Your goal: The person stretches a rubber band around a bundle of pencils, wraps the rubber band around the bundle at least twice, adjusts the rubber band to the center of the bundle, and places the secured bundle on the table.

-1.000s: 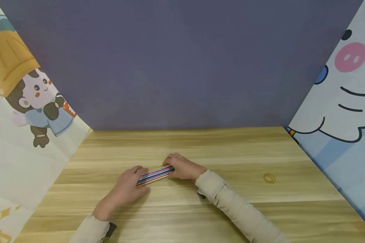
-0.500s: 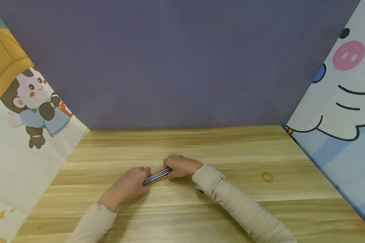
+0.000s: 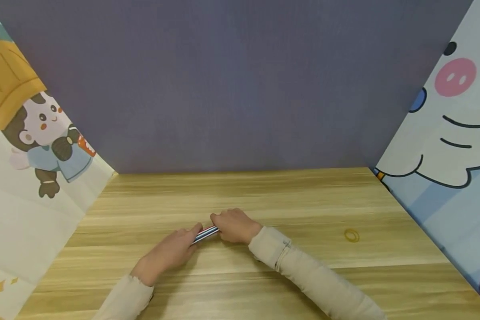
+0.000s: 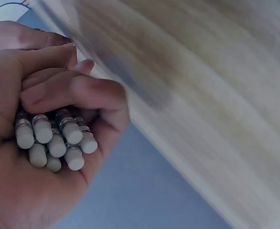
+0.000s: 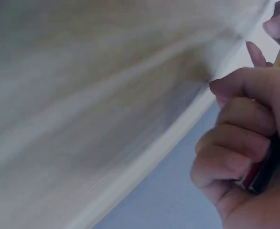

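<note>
Vis. are 8 slim white-eraser pencils, 2 bare hands, 2 beige cloth sleeves, 1 wood-grain tabletop, prob. 2 thin yellow loops.

Beyond the hands, open tabletop reaches the grey panel.

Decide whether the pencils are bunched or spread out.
Bunched: in the left wrist view, the white ends of the pencils sit packed together inside the left hand.

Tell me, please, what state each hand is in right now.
Left hand: closed, holding a bundle of pencils.
Right hand: closed, holding the pencils' other end.
</note>
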`<state>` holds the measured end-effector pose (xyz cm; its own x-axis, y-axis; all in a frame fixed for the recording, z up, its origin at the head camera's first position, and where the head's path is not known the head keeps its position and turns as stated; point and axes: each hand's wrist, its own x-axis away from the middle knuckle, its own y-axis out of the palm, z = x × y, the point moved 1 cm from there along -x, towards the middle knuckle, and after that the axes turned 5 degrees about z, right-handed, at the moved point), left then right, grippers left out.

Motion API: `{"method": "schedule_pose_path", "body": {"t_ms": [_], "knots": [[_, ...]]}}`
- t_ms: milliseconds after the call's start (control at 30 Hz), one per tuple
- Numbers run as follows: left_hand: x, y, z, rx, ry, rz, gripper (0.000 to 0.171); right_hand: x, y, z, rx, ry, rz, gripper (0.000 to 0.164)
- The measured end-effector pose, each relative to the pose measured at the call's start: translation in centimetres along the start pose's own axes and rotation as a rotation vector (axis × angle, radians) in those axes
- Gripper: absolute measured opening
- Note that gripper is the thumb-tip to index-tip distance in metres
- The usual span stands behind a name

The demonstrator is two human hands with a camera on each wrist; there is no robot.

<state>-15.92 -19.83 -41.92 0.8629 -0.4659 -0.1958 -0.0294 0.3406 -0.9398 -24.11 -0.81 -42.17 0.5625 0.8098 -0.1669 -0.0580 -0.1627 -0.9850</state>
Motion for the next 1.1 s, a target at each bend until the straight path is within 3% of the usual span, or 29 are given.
{"method": "schedule_pose_path", "body": {"t_ms": [133, 267, 467, 567, 700, 833, 967, 1100], "knots": [[0.0, -0.3, 0.8, 0.029, 0.077, 0.048, 0.02, 1.0, -0.7, -0.1, 0.067, -0.043, 0.099, 0.017], [-0.5, -1.0, 2.2, 0.145, 0.101, -0.006, 0.01, 2.5, -2.2, 0.2, 0.01, -0.036, 0.098, 0.017], [-1.3, -2.6, 3.8, 0.3, 0.062, -0.154, 0.002, 5.9, -5.0, 1.7, -0.244, 0.048, 0.077, 0.028], [-1.5, -3.0, 4.5, 0.381, 0.073, -0.224, 0.007, 8.0, -6.2, 2.3, -0.42, 0.09, 0.017, 0.029], [-1.9, -2.7, 5.3, 0.492, 0.142, -0.281, 0.013, 10.3, -6.9, 2.6, -0.665, 0.121, -0.046, 0.026], [-2.6, -2.0, 6.5, 0.603, 0.164, -0.34, 0.011, 12.1, -7.4, 3.0, -0.79, 0.13, -0.035, 0.029], [-3.6, -1.2, 8.2, 0.84, 0.125, -0.498, 0.012, 13.9, -8.7, 4.1, -0.871, 0.132, -0.066, 0.029], [-4.7, -0.2, 10.1, 1.13, 0.141, -0.672, 0.018, 15.0, -10.2, 5.1, -0.948, 0.104, -0.141, 0.026]]}}
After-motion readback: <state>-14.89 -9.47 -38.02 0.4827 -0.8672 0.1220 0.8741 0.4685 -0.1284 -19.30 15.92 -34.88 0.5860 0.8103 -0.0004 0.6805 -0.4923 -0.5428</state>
